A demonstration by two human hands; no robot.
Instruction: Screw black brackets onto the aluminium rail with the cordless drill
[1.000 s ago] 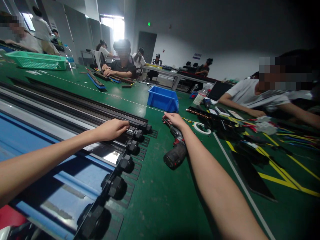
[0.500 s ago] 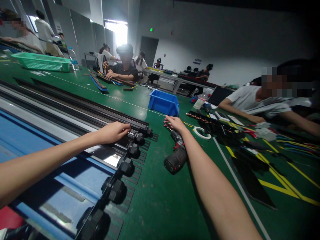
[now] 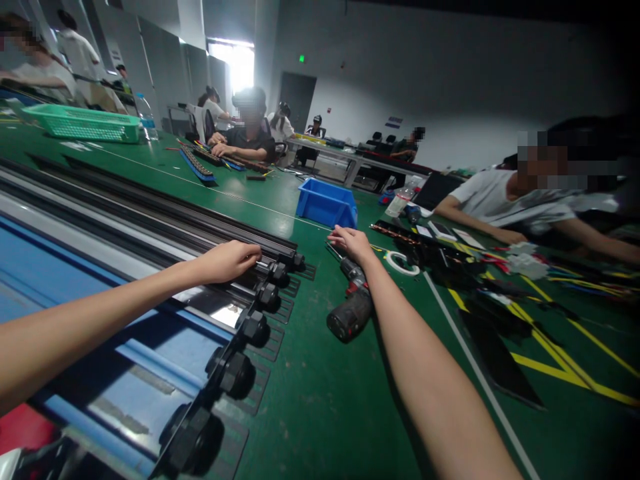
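My left hand (image 3: pixel 227 260) rests with curled fingers on the end of a long black rail (image 3: pixel 200 227) on the green table, beside a row of black round knobs (image 3: pixel 255 327). My right hand (image 3: pixel 353 242) lies stretched out past a cordless drill (image 3: pixel 350 310) that lies on its side, with the fingers closed over the drill's front end and a thin bit. What the fingers pinch is hidden.
A blue bin (image 3: pixel 327 202) stands behind my right hand. A white tape ring (image 3: pixel 403 263), black parts and coloured wires lie at the right, where a seated person leans on the table. A green basket (image 3: pixel 83 123) stands far left. Other people sit at the back.
Both hands have stayed almost where they were. The view has shifted slightly; the right hand's fingers have drawn a little closer over the drill's tip.
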